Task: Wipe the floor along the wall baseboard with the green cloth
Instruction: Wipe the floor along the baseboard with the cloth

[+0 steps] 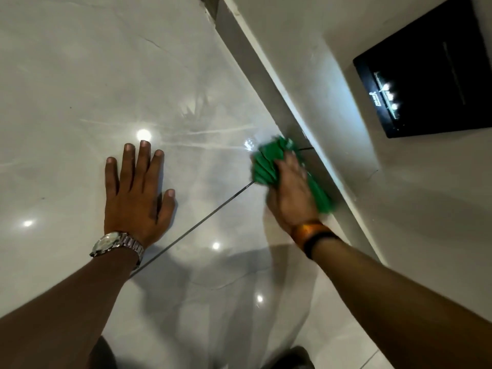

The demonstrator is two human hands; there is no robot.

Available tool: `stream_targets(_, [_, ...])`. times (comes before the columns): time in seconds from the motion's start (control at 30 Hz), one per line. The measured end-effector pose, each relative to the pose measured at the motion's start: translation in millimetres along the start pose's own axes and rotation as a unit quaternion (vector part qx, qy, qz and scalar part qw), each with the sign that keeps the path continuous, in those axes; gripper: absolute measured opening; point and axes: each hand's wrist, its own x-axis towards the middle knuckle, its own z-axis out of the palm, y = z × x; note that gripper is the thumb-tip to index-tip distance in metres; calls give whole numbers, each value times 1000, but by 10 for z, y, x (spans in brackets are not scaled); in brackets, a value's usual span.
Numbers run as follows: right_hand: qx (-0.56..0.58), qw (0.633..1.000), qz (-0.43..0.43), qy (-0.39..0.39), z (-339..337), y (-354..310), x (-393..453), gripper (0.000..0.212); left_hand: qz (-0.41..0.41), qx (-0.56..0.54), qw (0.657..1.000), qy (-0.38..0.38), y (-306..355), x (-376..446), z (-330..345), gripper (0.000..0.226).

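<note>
Presently, the right hand (291, 191) presses palm-down on the green cloth (269, 162), fingers curled over its bunched folds; the hand and cloth are blurred, so the exact finger placement is unclear. The cloth lies on the floor (80, 75) right against the grey baseboard (255, 65), with part of it showing beyond the fingertips and part trailing along the baseboard beside the wrist. An orange and black wristband (311, 234) sits on the right wrist. The left hand (137, 191) lies flat on the glossy tile, fingers spread, holding nothing, well apart from the cloth. A metal wristwatch (115, 243) is on its wrist. A dark grout line (202, 221) runs between the two hands toward the cloth. Above the baseboard, a black panel (426, 75) is set in the pale wall (306, 35).
</note>
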Motion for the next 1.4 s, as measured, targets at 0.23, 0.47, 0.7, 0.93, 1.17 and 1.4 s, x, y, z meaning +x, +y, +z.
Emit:
stream_targets(0.23, [-25, 994, -72, 83, 66, -1124, 1325, 67, -2, -3, 1000, 9, 4, -2, 29, 83])
stream_targets(0.47, [-54, 996, -63, 20, 151, -220, 23, 59, 9, 3, 1000, 25, 5, -6, 9, 81])
stream_targets(0.7, [-90, 992, -80, 24, 10, -806, 983, 63, 16, 0, 999, 34, -18, 3, 40, 81])
stream_targets(0.93, [-63, 991, -70, 93, 19, -1987, 2171, 70, 21, 0, 999, 31, -55, 25, 101, 82])
stream_targets(1.17, [-88, 979, -184, -9, -157, -1319, 1506, 67, 22, -6, 998, 51, -37, 5, 101, 76])
stream_targets(1.4, [-68, 994, -43, 73, -15, -2106, 2286, 67, 23, 2, 999, 35, -58, 21, 100, 80])
